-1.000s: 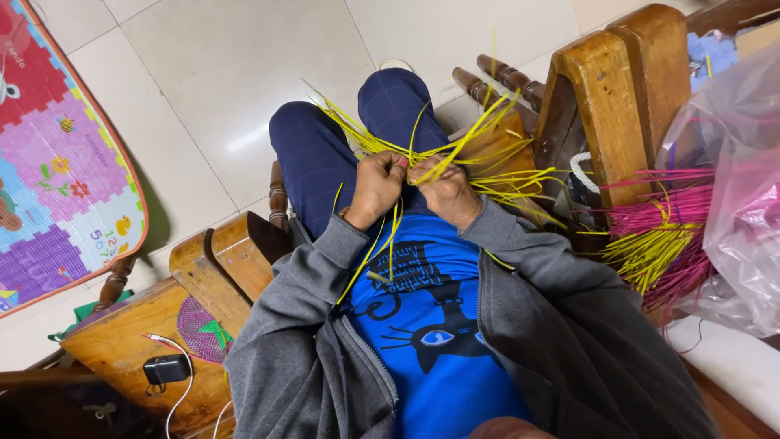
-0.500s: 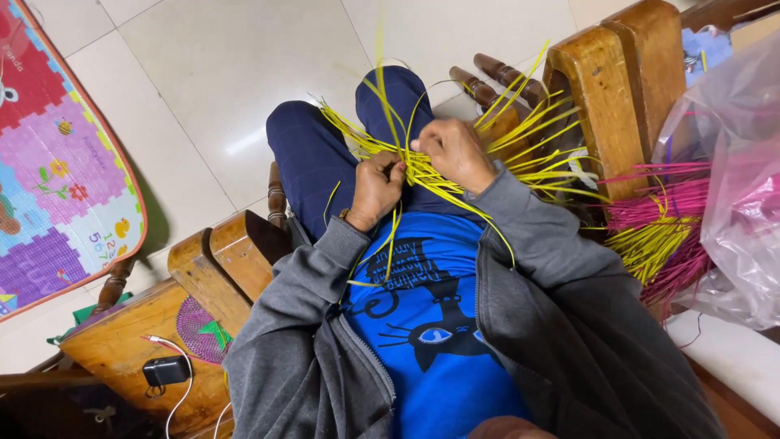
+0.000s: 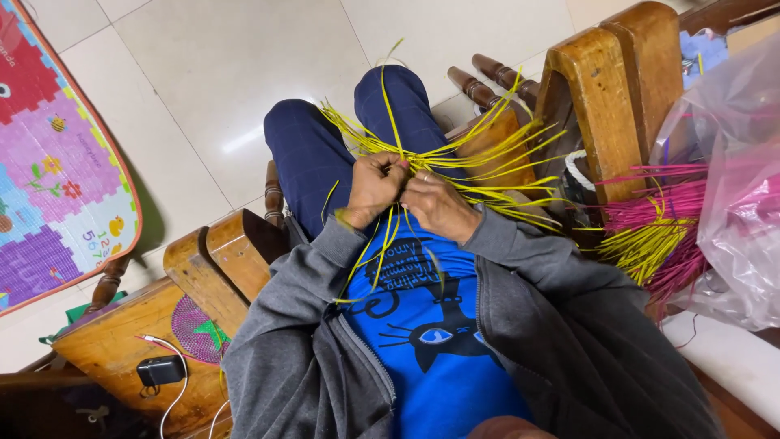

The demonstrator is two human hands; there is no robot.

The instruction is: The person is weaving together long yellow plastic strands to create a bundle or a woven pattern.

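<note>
I am seated in a wooden chair, looking down at my lap. My left hand (image 3: 372,189) and my right hand (image 3: 439,205) meet over my thighs, both closed around a bundle of thin yellow strips (image 3: 455,162). The strips fan out from my fingers toward the upper left and the right, and a few loose ends hang down over my blue shirt (image 3: 431,325). A ring shows on my right hand. What the strips form inside my fists is hidden.
A wooden armrest (image 3: 215,260) is at my left, another wooden armrest (image 3: 605,89) at my right. More pink and yellow strips (image 3: 658,236) lie beside a clear plastic bag (image 3: 731,187) on the right. A colourful play mat (image 3: 49,179) covers the tiled floor; a black charger (image 3: 160,370) lies lower left.
My right hand has come back down from its raised position and rejoined my left hand at the bundle. The yellow strips have shifted and fan out differently.
</note>
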